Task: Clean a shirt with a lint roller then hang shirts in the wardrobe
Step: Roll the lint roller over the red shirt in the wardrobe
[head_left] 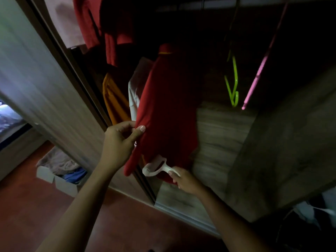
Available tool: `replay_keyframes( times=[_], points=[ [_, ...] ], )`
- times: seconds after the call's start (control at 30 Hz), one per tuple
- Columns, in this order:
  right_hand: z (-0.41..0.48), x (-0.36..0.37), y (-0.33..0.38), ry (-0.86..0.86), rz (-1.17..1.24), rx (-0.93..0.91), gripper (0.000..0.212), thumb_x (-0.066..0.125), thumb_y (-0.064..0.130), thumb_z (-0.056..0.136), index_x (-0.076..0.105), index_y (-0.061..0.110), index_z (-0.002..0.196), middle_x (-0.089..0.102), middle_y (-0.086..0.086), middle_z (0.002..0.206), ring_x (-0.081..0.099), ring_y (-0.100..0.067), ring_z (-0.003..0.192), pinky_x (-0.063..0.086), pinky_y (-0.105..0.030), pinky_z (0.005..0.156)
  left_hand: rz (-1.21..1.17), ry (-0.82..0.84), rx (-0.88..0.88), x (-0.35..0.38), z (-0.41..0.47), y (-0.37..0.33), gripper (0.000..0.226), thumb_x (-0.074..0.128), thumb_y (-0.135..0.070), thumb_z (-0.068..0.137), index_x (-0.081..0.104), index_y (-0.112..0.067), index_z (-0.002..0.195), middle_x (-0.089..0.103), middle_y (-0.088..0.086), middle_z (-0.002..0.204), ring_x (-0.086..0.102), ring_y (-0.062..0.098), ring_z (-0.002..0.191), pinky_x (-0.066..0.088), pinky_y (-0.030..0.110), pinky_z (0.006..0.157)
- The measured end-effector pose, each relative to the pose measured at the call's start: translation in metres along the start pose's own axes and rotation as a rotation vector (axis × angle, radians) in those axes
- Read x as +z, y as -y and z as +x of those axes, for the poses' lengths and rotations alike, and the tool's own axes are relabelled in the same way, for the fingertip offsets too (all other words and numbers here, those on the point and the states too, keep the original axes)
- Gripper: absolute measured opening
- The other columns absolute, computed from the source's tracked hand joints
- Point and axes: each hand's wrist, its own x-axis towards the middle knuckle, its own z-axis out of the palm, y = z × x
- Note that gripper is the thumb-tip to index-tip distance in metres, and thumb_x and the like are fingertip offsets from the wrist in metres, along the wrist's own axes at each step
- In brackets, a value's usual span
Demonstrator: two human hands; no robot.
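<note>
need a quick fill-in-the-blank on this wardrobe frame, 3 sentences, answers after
1. The right hand holds the handle of a white ____.
2. The left hand pinches the edge of the hanging ____ shirt.
3. Beside the green hanger hangs an empty ____ hanger.

Missing words: lint roller; red; pink

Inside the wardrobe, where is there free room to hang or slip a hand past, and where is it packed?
Free: the gap right of the red shirt, around the bare green hanger and pink hanger. Crowded: left of it, where the white garment, orange garment and red clothes bunch against the sliding door.
</note>
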Motion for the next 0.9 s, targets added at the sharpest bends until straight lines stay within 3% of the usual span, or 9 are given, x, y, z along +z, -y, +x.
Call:
replay_keyframes(
  times=[0.13, 0.23, 0.37, 0.47, 0.57, 0.67, 0.8, 0.9],
  points=[
    [-0.015, 0.001, 0.013, -0.129, 0.07, 0.053, 0.021, 0.042, 0.042, 0.105, 0.059, 0.03, 0.102, 0.061, 0.0, 0.077, 0.05, -0.003, 0.05, 0.043, -0.022, 0.053, -0.061, 0.084, 0.035, 0.002, 0.005, 0.008, 0.016, 0.066, -0.017, 0.095, 0.074, -0.005, 0.102, 0.077, 0.01, 0.087, 0.076, 0.02, 0.08, 0.064, 0.04, 0.072],
    [-0.025, -0.003, 0.029, -0.344, 0.117, 0.067, 0.025, 0.043, 0.034, 0.106, 0.059, 0.024, 0.089, 0.062, -0.003, 0.072, 0.048, -0.001, 0.041, 0.043, -0.027, 0.053, -0.06, 0.169, 0.088, 0.003, 0.015, 0.018, 0.015, 0.067, -0.02, 0.096, 0.075, -0.008, 0.098, 0.074, 0.01, 0.081, 0.075, 0.026, 0.076, 0.062, 0.049, 0.071],
    [-0.051, -0.007, 0.053, -0.632, 0.228, 0.133, 0.031, 0.044, 0.035, 0.105, 0.062, 0.009, 0.104, 0.062, -0.001, 0.068, 0.051, -0.008, 0.041, 0.038, -0.021, 0.043, -0.031, 0.258, 0.215, 0.013, 0.026, 0.026, 0.016, 0.068, -0.024, 0.096, 0.074, -0.009, 0.094, 0.071, 0.009, 0.076, 0.07, 0.032, 0.068, 0.058, 0.048, 0.063],
    [-0.082, -0.008, 0.067, -0.807, 0.269, 0.178, 0.033, 0.045, 0.043, 0.103, 0.061, 0.015, 0.102, 0.062, 0.001, 0.069, 0.056, -0.013, 0.051, 0.041, -0.025, 0.046, -0.04, 0.271, 0.277, 0.036, 0.027, 0.026, 0.019, 0.068, -0.027, 0.096, 0.071, -0.009, 0.092, 0.07, 0.007, 0.076, 0.068, 0.022, 0.065, 0.055, 0.035, 0.061],
    [-0.12, -0.007, 0.076, -0.975, 0.339, 0.23, 0.035, 0.045, 0.049, 0.1, 0.06, 0.017, 0.094, 0.061, 0.002, 0.067, 0.057, -0.015, 0.055, 0.043, -0.031, 0.052, -0.139, 0.315, 0.29, 0.074, 0.013, 0.014, 0.016, 0.068, -0.023, 0.096, 0.07, -0.009, 0.09, 0.068, 0.005, 0.073, 0.06, 0.002, 0.061, 0.051, 0.027, 0.061],
    [-0.173, -0.004, 0.081, -1.112, 0.309, 0.306, 0.03, 0.046, 0.043, 0.103, 0.059, 0.018, 0.09, 0.061, 0.003, 0.067, 0.056, -0.011, 0.056, 0.046, -0.032, 0.057, -0.198, 0.432, 0.339, 0.118, -0.021, -0.004, 0.013, 0.067, -0.026, 0.093, 0.071, -0.014, 0.091, 0.072, 0.0, 0.073, 0.068, 0.01, 0.061, 0.056, 0.031, 0.06],
    [-0.26, 0.003, 0.067, -1.275, 0.162, 0.45, 0.022, 0.044, 0.041, 0.104, 0.054, 0.024, 0.093, 0.057, 0.01, 0.076, 0.053, -0.006, 0.069, 0.038, -0.023, 0.064, -0.233, 0.643, 0.401, 0.178, -0.08, -0.037, 0.017, 0.065, -0.038, 0.092, 0.065, -0.021, 0.09, 0.07, -0.002, 0.07, 0.068, 0.016, 0.06, 0.059, 0.04, 0.066],
    [-0.335, 0.015, 0.043, -1.448, 0.202, 0.557, 0.024, 0.046, 0.036, 0.104, 0.057, 0.017, 0.093, 0.058, 0.007, 0.072, 0.052, -0.007, 0.062, 0.037, -0.024, 0.063, -0.226, 0.806, 0.489, 0.224, -0.135, -0.066, 0.02, 0.062, -0.043, 0.092, 0.062, -0.023, 0.091, 0.068, -0.004, 0.073, 0.067, 0.022, 0.068, 0.058, 0.044, 0.072]
  ],
)
